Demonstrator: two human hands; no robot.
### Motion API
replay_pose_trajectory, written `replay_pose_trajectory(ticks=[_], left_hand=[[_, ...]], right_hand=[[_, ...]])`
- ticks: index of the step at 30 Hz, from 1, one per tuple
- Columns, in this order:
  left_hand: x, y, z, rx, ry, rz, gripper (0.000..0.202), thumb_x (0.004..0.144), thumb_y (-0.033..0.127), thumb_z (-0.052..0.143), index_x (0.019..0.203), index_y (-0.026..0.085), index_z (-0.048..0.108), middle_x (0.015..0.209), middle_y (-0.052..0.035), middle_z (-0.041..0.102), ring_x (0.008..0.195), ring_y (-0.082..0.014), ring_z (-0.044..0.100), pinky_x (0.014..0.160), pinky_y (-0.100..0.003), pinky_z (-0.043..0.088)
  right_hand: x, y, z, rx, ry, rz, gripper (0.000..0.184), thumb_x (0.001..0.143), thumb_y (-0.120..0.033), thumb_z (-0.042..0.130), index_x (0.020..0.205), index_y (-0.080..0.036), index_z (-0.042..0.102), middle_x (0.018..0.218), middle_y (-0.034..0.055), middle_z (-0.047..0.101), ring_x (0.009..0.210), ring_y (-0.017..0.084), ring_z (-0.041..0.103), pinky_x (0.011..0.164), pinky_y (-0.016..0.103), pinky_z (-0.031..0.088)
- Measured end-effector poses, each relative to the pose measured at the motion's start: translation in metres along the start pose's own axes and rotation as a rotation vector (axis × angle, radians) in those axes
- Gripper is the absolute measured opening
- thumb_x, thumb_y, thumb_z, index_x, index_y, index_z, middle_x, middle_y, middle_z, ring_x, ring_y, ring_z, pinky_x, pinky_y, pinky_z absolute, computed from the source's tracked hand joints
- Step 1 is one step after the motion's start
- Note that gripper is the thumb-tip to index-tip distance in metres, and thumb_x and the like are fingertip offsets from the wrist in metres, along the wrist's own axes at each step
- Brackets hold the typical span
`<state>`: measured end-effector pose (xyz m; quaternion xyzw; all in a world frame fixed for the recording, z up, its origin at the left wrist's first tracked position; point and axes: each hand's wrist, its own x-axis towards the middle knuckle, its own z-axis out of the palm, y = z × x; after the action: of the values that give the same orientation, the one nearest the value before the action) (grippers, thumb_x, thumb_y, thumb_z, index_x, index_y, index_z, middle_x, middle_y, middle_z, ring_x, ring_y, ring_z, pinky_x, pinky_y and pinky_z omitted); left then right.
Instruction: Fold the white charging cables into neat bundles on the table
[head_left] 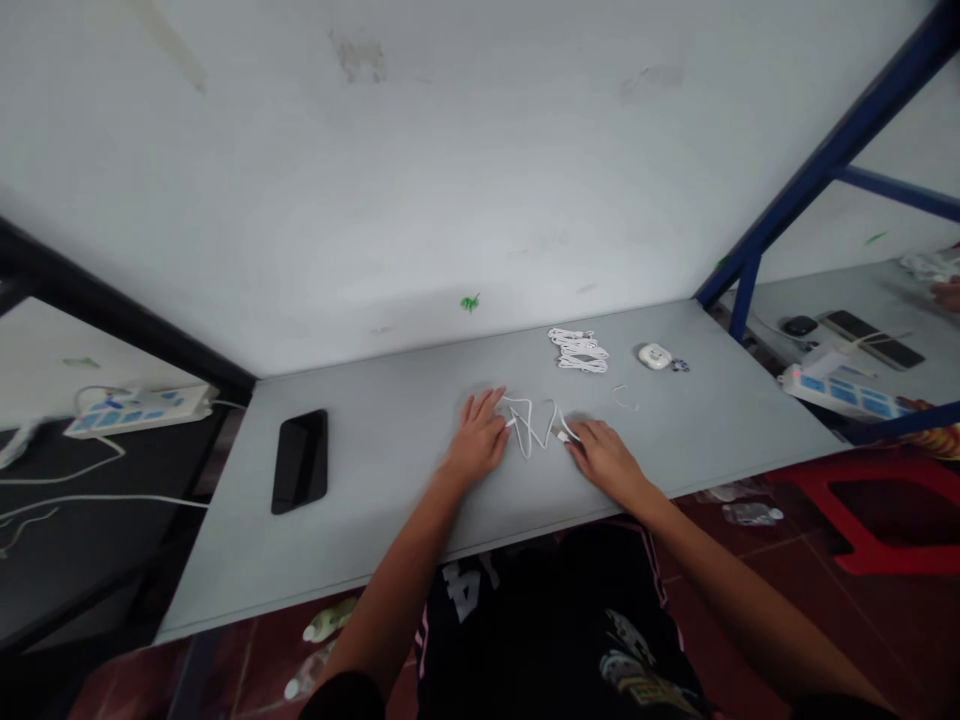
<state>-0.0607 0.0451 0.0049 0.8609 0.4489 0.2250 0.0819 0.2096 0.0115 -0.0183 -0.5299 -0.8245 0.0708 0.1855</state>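
Observation:
A white charging cable (534,425) lies in a zigzag on the grey table (390,485), between my two hands. My left hand (478,437) rests on the table, its fingertips at the cable's left plug. My right hand (604,460) holds the connector at the other end, and both hands appear to grip their ends. Behind them lies a bundled white cable (578,350), with a white earbud case (654,355) to its right. A black smartphone (300,461) lies face down or dark at the table's left.
The table meets a white wall at the back. A power strip (135,410) with cords sits on a lower surface at left. At right, a neighbouring desk (847,300) holds a power strip (840,392) and a phone (870,338), with a co-worker's hand (946,293) at its edge.

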Motion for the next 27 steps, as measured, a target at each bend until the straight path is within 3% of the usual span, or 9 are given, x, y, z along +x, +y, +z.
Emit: replay_pose_trajectory(ticks=[2, 4, 7, 11, 16, 19, 21, 24, 27], left_hand=[[0.005, 0.003, 0.002, -0.014, -0.049, 0.069, 0.028, 0.098, 0.027, 0.041, 0.087, 0.018, 0.065, 0.153, -0.0113, 0.042, 0.146, -0.0293, 0.029, 0.12, -0.059, 0.015], [0.008, 0.007, 0.006, -0.042, -0.086, 0.109, 0.027, 0.098, 0.026, 0.04, 0.092, 0.019, 0.065, 0.141, -0.0102, 0.056, 0.14, -0.0267, 0.039, 0.121, -0.059, 0.012], [0.008, 0.01, 0.014, -0.047, -0.064, 0.058, 0.027, 0.099, 0.025, 0.037, 0.097, 0.019, 0.063, 0.113, -0.0098, 0.068, 0.115, -0.0223, 0.058, 0.117, -0.055, 0.023], [0.001, 0.009, 0.022, 0.037, -0.01, -0.079, 0.028, 0.101, 0.025, 0.035, 0.091, 0.018, 0.059, 0.092, -0.0104, 0.066, 0.092, -0.023, 0.061, 0.094, -0.045, 0.044], [-0.001, 0.002, 0.026, 0.012, 0.092, -0.198, 0.029, 0.102, 0.026, 0.032, 0.087, 0.019, 0.057, 0.086, -0.0085, 0.062, 0.086, -0.0226, 0.058, 0.084, -0.041, 0.045], [-0.001, -0.001, 0.027, -0.082, 0.138, -0.239, 0.031, 0.102, 0.028, 0.031, 0.084, 0.02, 0.054, 0.081, -0.0073, 0.06, 0.082, -0.0222, 0.057, 0.079, -0.039, 0.045], [-0.001, -0.002, 0.026, -0.128, 0.142, -0.244, 0.031, 0.102, 0.03, 0.03, 0.082, 0.021, 0.053, 0.079, -0.0064, 0.058, 0.081, -0.0217, 0.057, 0.078, -0.038, 0.045], [-0.001, -0.002, 0.025, -0.172, 0.138, -0.251, 0.032, 0.102, 0.032, 0.03, 0.08, 0.021, 0.05, 0.077, -0.0051, 0.057, 0.08, -0.0209, 0.056, 0.079, -0.037, 0.044], [-0.002, -0.001, 0.023, -0.225, 0.138, -0.271, 0.033, 0.102, 0.034, 0.03, 0.078, 0.022, 0.049, 0.076, -0.0049, 0.056, 0.079, -0.0206, 0.055, 0.078, -0.037, 0.043]], right_hand=[[0.007, -0.003, -0.001, -0.053, -0.102, 0.039, 0.025, 0.093, -0.013, 0.041, 0.11, -0.014, 0.06, 0.102, 0.0167, 0.064, 0.096, 0.031, 0.059, 0.087, 0.044, 0.047], [0.014, -0.004, -0.005, -0.054, -0.167, 0.111, 0.024, 0.087, -0.004, 0.039, 0.097, -0.014, 0.059, 0.094, 0.0167, 0.064, 0.088, 0.028, 0.06, 0.081, 0.04, 0.046], [0.019, -0.001, -0.016, 0.163, -0.214, 0.192, 0.021, 0.086, -0.005, 0.04, 0.098, -0.016, 0.052, 0.083, 0.0099, 0.061, 0.075, 0.023, 0.057, 0.071, 0.033, 0.043], [0.014, -0.003, -0.029, 0.646, -0.17, 0.231, 0.009, 0.092, -0.022, 0.044, 0.101, -0.021, 0.046, 0.078, -0.0008, 0.054, 0.069, 0.016, 0.051, 0.066, 0.028, 0.041], [0.004, -0.018, -0.027, 1.152, -0.157, 0.302, 0.031, 0.092, -0.053, 0.052, 0.093, -0.022, 0.051, 0.062, -0.0075, 0.035, 0.052, 0.011, 0.034, 0.05, 0.024, 0.033], [0.006, -0.026, -0.025, 1.162, 0.01, 0.27, 0.042, 0.091, -0.06, 0.05, 0.077, -0.021, 0.053, 0.064, -0.0031, 0.044, 0.056, 0.013, 0.04, 0.054, 0.026, 0.039], [0.014, -0.03, -0.026, 1.06, 0.196, 0.255, 0.042, 0.09, -0.06, 0.053, 0.077, -0.021, 0.057, 0.08, 0.0032, 0.057, 0.069, 0.016, 0.05, 0.066, 0.03, 0.047], [0.031, -0.034, -0.027, 1.044, 0.414, 0.28, 0.042, 0.091, -0.061, 0.051, 0.081, -0.021, 0.059, 0.103, 0.0082, 0.062, 0.08, 0.018, 0.057, 0.082, 0.036, 0.05], [0.048, -0.036, -0.022, 1.171, 0.497, 0.347, 0.044, 0.095, -0.063, 0.039, 0.081, -0.024, 0.052, 0.079, 0.0033, 0.06, 0.069, 0.018, 0.058, 0.077, 0.037, 0.053]])
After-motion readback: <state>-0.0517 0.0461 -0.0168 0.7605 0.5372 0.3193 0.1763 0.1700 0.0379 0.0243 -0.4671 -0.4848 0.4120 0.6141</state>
